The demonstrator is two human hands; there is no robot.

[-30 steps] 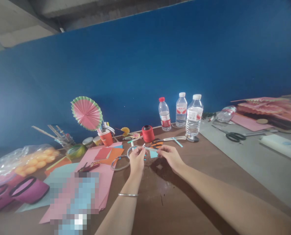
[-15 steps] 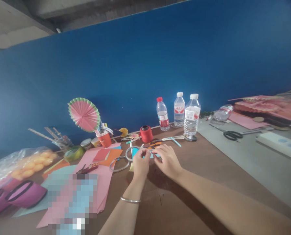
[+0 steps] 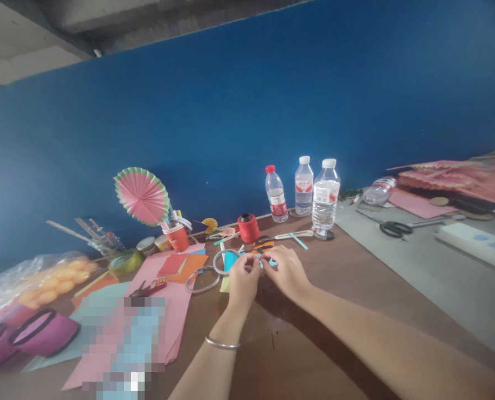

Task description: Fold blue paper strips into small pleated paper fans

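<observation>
My left hand (image 3: 244, 273) is closed in a pinch, thumb against fingertips, with a silver bangle on the wrist. Opposite it, my right hand (image 3: 286, 269) also pinches, and the fingertips of the two hands almost meet. A small light-blue paper piece (image 3: 262, 261) shows between them, mostly hidden by the fingers. Close by on the left lie two grey rings (image 3: 203, 280), which look like tape rolls, and a brighter blue paper (image 3: 230, 259). Just beyond the hands are orange-and-black scissors (image 3: 264, 244) and a red thread spool (image 3: 248, 228).
Three plastic bottles (image 3: 325, 194) stand at the back. A pink-green paper fan (image 3: 142, 196) rises from an orange cup (image 3: 177, 239). Coloured paper sheets (image 3: 176, 316), pliers (image 3: 149, 288) and a bag of orange balls (image 3: 59, 278) lie left. Black-handled scissors (image 3: 396, 229) lie right.
My left hand has shifted slightly right and down, and its fingers have turned a little. Slightly more light blue shows between the fingertips. Objects on the table have stayed put.
</observation>
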